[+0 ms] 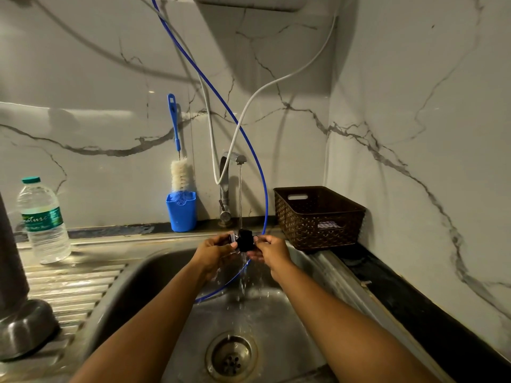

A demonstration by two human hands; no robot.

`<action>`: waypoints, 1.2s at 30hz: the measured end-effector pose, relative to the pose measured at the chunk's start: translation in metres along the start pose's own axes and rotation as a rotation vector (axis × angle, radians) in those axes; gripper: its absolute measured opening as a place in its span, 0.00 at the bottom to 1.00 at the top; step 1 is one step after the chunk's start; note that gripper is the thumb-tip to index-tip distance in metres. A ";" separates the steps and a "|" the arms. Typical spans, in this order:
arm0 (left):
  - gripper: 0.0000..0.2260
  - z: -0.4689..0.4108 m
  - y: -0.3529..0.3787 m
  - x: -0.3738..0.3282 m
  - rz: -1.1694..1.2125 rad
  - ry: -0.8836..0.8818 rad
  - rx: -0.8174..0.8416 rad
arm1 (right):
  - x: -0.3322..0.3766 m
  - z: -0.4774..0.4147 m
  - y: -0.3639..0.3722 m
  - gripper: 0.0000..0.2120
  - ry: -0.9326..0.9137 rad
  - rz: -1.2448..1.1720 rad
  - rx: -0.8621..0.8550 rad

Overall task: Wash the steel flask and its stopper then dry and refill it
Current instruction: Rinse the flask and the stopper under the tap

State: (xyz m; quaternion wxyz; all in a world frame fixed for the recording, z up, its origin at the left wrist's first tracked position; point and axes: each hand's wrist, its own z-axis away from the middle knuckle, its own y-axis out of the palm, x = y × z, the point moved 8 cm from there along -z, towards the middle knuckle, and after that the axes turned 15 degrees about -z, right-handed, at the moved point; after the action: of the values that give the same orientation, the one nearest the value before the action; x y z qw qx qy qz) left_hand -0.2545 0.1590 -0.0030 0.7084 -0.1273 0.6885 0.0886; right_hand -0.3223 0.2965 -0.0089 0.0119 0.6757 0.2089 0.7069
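Forearms [143, 322] reach over a steel sink [276, 335] in a marble-tiled corner.
Left hand [214, 251] and right hand [272, 251] pinch the black stopper [244, 240] under the tap [235, 158] stream; steel flask [19, 322] stands on the drainboard [74, 286].

We could read only one piece of writing. It stood on the green label [42, 218] wrapped round the clear plastic water bottle [45, 244] with the teal cap, on the steel drainboard [72, 283]. White slanted letters spelled what looked like "nature", the first letter half lost round the bottle's curve. A smaller white line beneath it was too blurred for us to make out.
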 end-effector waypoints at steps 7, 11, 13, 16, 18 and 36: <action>0.07 0.002 0.002 -0.001 0.093 -0.048 -0.009 | 0.004 0.002 0.007 0.11 -0.058 -0.035 0.017; 0.08 -0.001 -0.006 -0.001 0.067 -0.015 -0.044 | 0.005 0.004 0.013 0.14 -0.060 -0.067 0.079; 0.10 -0.002 -0.009 -0.005 0.059 0.021 -0.058 | 0.002 0.006 0.015 0.15 -0.014 -0.082 0.074; 0.12 0.000 -0.007 -0.008 0.013 0.065 -0.032 | -0.002 0.007 0.016 0.18 0.029 -0.069 0.057; 0.13 -0.001 -0.006 -0.009 0.045 0.087 -0.022 | -0.001 0.007 0.016 0.16 0.023 -0.116 0.059; 0.15 -0.008 -0.002 -0.007 0.015 0.133 -0.033 | -0.001 0.004 0.010 0.08 0.008 -0.101 0.008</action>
State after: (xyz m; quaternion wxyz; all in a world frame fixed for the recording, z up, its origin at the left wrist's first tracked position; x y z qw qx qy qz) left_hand -0.2618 0.1547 0.0038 0.6584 -0.1393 0.7334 0.0963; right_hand -0.3156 0.2879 -0.0068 0.0441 0.6616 0.2458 0.7071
